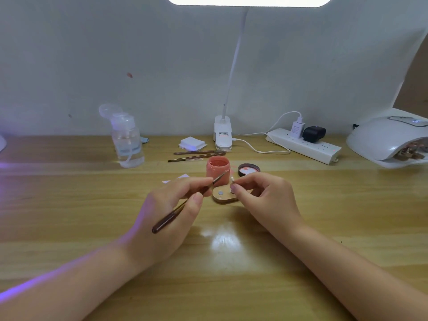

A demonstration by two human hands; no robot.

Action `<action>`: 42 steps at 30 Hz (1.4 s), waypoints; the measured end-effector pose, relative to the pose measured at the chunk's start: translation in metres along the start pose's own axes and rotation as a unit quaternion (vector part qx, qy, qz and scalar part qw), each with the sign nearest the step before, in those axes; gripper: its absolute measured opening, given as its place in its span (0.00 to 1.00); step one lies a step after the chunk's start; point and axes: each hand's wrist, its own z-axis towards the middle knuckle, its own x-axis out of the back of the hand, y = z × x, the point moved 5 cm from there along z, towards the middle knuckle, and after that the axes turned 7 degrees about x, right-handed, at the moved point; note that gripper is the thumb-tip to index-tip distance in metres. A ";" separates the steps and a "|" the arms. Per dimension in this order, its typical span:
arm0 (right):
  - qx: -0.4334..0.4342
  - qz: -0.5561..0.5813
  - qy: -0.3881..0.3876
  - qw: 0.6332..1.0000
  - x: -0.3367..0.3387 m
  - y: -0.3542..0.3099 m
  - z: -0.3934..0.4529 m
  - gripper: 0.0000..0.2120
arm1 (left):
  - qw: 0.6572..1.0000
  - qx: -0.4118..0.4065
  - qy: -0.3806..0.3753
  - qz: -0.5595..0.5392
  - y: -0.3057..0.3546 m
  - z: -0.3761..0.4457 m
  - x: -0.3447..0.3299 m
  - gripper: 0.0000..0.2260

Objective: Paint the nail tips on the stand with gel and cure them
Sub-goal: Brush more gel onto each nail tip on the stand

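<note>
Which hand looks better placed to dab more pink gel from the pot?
The left hand. It already holds the brush, whose tip hangs just in front of the open pink pot. The right hand is busy pinching a small nail tip above the wooden stand.

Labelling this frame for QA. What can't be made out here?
- Head view: the nail tip pinched by the right hand is too small; painted or bare, cannot tell.
- Brush bristles: too small and blurred to show any gel.
- Stand: right part hidden by the right hand's fingers.
- Curing lamp: cut off by the right edge; what lies inside is blurred.
- Desk lamp head: cut by the top edge, overexposed.
</note>
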 end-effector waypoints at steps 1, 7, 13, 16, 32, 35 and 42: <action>0.000 0.000 0.000 1.000 0.000 0.000 0.000 0.05 | 1.000 -0.002 -0.001 0.006 0.000 0.000 0.000 0.15; 0.004 -0.006 0.005 1.000 -0.001 0.001 0.000 0.03 | 0.999 -0.022 -0.002 0.043 0.003 -0.001 -0.002 0.14; 0.006 -0.012 0.003 1.000 0.000 0.000 0.000 0.02 | 0.999 -0.017 -0.015 0.035 0.001 -0.003 -0.001 0.13; 0.010 -0.014 0.000 1.000 0.000 -0.001 0.001 0.02 | 1.000 -0.020 0.001 0.024 0.002 -0.003 0.001 0.13; 0.016 -0.030 -0.009 0.999 0.000 -0.002 0.000 0.01 | 1.000 0.017 0.006 -0.009 0.001 -0.001 -0.001 0.15; 0.016 -0.023 -0.008 1.000 0.000 -0.002 0.000 0.01 | 1.000 0.007 -0.008 0.001 0.000 -0.002 -0.002 0.15; 0.015 -0.001 -0.013 1.000 -0.002 -0.003 0.000 0.03 | 0.999 -0.021 0.006 -0.030 0.003 -0.002 0.000 0.14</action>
